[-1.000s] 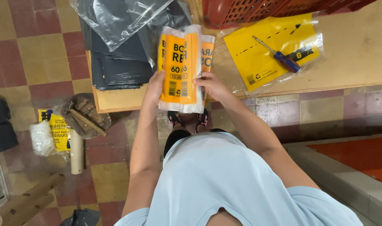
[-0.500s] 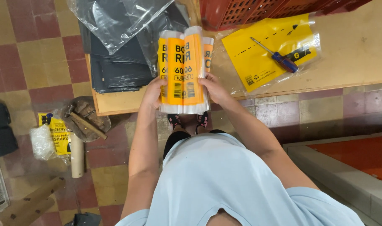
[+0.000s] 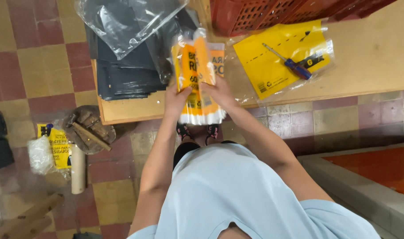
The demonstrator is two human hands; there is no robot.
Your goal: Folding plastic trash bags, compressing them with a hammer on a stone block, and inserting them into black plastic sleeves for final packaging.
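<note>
Both my left hand (image 3: 177, 98) and right hand (image 3: 218, 90) grip the orange-and-white bag pack (image 3: 197, 84) upright at the wooden table (image 3: 370, 71) edge, beside stacked dark bags (image 3: 122, 71).

**Soft indoor light, mild blur**

The light is even and a little dim, with a warm cast over the wooden table (image 3: 370, 75). Glare streaks the clear plastic sheet (image 3: 122, 22) at the top and the wrapper over the yellow bag (image 3: 277, 62). A deep shadow lies under the table's edge across the floor tiles (image 3: 343, 128). The hands look slightly smeared, and the corners soften and bend.
</note>
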